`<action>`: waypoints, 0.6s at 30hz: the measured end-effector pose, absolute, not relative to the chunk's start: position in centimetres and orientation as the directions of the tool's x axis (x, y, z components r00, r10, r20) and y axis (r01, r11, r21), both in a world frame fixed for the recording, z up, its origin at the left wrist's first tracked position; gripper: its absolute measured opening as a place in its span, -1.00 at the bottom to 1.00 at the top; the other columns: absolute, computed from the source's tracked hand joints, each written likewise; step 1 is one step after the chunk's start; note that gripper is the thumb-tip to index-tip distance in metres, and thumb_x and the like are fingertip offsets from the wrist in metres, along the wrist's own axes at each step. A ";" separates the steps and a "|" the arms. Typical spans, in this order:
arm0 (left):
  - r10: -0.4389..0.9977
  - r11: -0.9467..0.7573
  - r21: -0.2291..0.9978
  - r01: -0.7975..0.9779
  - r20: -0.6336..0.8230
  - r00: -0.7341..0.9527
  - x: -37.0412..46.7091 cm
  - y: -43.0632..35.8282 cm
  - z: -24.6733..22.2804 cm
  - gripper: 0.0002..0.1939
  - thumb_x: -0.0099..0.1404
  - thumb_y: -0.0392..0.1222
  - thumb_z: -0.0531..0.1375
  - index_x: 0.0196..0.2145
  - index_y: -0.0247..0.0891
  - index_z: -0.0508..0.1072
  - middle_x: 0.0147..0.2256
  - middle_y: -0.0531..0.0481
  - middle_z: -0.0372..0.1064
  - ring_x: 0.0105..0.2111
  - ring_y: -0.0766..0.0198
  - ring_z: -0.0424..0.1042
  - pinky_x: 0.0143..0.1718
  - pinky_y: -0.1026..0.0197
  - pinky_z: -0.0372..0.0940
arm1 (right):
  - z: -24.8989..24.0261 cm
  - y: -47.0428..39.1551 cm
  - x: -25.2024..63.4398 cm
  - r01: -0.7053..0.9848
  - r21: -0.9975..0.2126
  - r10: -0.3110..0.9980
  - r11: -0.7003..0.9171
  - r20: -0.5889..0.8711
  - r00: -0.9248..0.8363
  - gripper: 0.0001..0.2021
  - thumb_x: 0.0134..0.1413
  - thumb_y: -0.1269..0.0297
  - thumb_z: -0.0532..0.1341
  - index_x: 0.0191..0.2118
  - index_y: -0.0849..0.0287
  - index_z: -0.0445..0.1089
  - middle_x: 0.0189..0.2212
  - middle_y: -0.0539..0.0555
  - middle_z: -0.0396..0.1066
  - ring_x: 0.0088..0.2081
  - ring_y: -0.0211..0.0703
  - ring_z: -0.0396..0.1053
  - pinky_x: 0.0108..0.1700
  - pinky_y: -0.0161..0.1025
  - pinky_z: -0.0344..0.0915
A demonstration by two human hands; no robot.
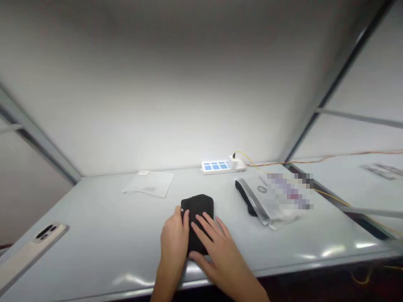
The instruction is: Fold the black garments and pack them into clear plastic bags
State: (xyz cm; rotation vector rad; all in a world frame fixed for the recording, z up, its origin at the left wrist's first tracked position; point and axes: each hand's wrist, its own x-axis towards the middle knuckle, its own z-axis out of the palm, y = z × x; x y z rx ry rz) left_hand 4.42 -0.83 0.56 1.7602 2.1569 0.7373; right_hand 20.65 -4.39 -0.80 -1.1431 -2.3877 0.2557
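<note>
A black, flat, cloth-like item [198, 204] lies on the pale table near its front edge. My left hand [175, 235] is at the item's left side, its fingers bent around that edge and the thumb on top. Spread across the right and lower part is my right hand [217, 243], its fingers apart and resting on the black surface. The item's underside and my left fingertips are hidden.
A clear bag [151, 183] lies at the back left. By the back wall is a white power strip [217, 167] with a yellow cable. A printed plastic bag [267, 197] with something black sits right. A white phone-like object [31, 256] is at the far left.
</note>
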 end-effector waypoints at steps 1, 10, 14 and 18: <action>0.954 0.150 0.511 0.846 0.149 -0.259 4.4 -0.9 0.6 -0.65 0.52 -0.12 0.02 0.11 -0.33 0.40 -0.17 -0.26 0.56 -0.21 -0.04 0.60 -0.24 0.06 0.43 | -1.2 -4.4 20.6 0.693 -0.358 0.780 0.626 0.290 -0.555 -0.29 0.27 0.09 0.26 0.44 0.07 0.04 0.42 0.18 0.06 0.42 0.21 -0.01 0.38 0.35 0.02; 0.723 -0.540 0.086 0.837 0.557 0.409 2.4 -5.0 -1.1 -0.32 0.53 -0.06 0.03 0.47 -0.21 -0.14 0.38 -0.21 0.11 0.38 0.01 0.10 0.24 -0.02 0.24 | -1.6 -5.0 21.4 0.691 -0.416 0.796 0.591 0.167 -0.581 -0.04 0.24 0.15 0.26 0.51 0.07 -0.41 0.49 0.14 -0.26 0.48 0.10 -0.26 0.46 0.23 -0.18; 0.695 -0.588 -0.075 0.805 0.461 0.551 0.9 -6.9 -2.8 -0.06 0.40 0.32 0.07 0.46 -0.36 -0.08 0.34 -0.27 0.16 0.32 -0.08 0.20 0.19 -0.04 0.29 | -2.6 -6.1 23.1 0.632 -0.390 0.722 0.670 0.144 -0.677 0.17 0.11 -0.06 0.35 0.50 0.14 -0.53 0.49 0.25 -0.29 0.48 0.18 -0.23 0.45 0.24 -0.14; 0.622 -0.605 -0.233 0.762 0.460 0.634 0.1 -8.3 -4.1 -0.04 0.32 0.43 0.08 0.38 -0.38 0.17 0.28 -0.30 0.27 0.25 -0.16 0.29 0.14 -0.10 0.33 | -4.2 -6.6 23.9 0.582 -0.214 0.620 0.785 0.290 -0.729 0.05 0.19 -0.03 0.31 0.51 0.25 -0.36 0.41 0.34 0.01 0.41 0.22 0.03 0.40 0.25 -0.01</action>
